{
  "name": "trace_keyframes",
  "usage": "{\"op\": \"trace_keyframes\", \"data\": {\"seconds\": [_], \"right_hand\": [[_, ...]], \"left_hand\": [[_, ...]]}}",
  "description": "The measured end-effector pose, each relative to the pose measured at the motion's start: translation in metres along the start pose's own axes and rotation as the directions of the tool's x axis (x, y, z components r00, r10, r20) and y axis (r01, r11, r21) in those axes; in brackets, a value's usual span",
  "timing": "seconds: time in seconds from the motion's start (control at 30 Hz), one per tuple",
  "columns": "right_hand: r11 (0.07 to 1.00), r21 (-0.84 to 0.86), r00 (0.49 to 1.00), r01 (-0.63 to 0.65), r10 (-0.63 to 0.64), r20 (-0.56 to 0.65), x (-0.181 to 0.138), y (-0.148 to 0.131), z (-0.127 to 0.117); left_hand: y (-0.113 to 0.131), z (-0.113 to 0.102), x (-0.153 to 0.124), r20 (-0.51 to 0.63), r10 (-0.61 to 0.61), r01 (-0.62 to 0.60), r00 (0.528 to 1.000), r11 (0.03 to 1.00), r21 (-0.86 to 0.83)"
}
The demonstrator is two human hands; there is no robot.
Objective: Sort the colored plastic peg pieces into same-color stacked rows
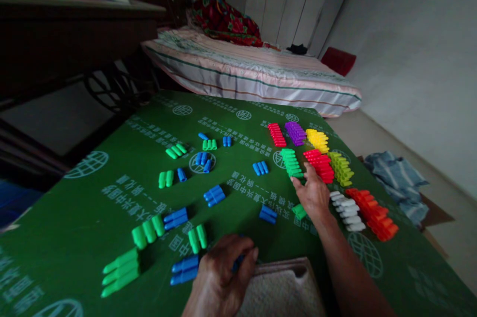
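My left hand (227, 270) is closed by the near edge, pinching a blue bullet-shaped plastic piece (238, 261) mostly hidden by the fingers. Just left of it lie a pair of blue pieces (185, 271) and two green pieces (197, 238). My right hand (315, 192) reaches to the right side of the board, thumb and index finger apart at the near end of a row of green pieces (291, 162). Beside its fingertips is a block of red pieces (320, 165). A small green piece (299, 211) sits below the right palm, partly hidden by the hand.
White (347, 211), orange (372, 213), lime (340, 168), yellow (317, 140), purple (295, 133) and other red (277, 134) groups line the right. Small blue and green groups (148, 232) scatter leftward over the green table (122, 193). A bed (253, 71) stands beyond.
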State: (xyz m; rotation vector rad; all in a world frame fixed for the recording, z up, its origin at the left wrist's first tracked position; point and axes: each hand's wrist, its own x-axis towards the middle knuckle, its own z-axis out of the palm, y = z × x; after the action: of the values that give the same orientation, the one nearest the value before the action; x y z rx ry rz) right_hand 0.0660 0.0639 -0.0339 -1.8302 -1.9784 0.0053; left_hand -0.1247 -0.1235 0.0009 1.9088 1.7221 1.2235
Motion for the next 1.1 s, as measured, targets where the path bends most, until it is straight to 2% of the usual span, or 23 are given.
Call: {"op": "trace_keyframes", "data": {"seconds": [0.33, 0.43, 0.57, 0.7, 0.83, 1.1], "right_hand": [[0.998, 0.06, 0.999, 0.01, -0.008, -0.034, 0.001, 0.003, -0.001], [0.992, 0.119, 0.995, 0.029, -0.018, -0.097, -0.002, 0.01, -0.008], [0.979, 0.183, 0.987, 0.087, -0.06, -0.149, -0.021, 0.021, -0.023], [0.979, 0.14, 0.988, 0.15, -0.145, -0.046, -0.052, 0.022, -0.037], [0.985, 0.067, 0.985, 0.157, -0.161, 0.066, -0.074, 0.016, -0.036], [0.982, 0.08, 0.985, 0.173, -0.174, 0.005, -0.079, 0.02, -0.022]], "left_hand": [[0.003, -0.002, 0.001, 0.022, -0.025, 0.025, 0.999, 1.0, -0.012], [0.003, -0.003, 0.003, 0.032, -0.035, 0.035, 0.999, 0.999, -0.014], [0.004, -0.004, 0.005, -0.013, -0.003, 0.003, 1.0, 1.0, -0.016], [0.006, -0.004, 0.005, -0.02, 0.014, -0.015, 1.0, 1.0, -0.019], [0.007, -0.001, 0.005, 0.014, -0.001, 0.001, 1.0, 1.0, -0.022], [0.009, -0.002, 0.003, -0.004, 0.022, -0.022, 1.0, 1.0, -0.003]]}}
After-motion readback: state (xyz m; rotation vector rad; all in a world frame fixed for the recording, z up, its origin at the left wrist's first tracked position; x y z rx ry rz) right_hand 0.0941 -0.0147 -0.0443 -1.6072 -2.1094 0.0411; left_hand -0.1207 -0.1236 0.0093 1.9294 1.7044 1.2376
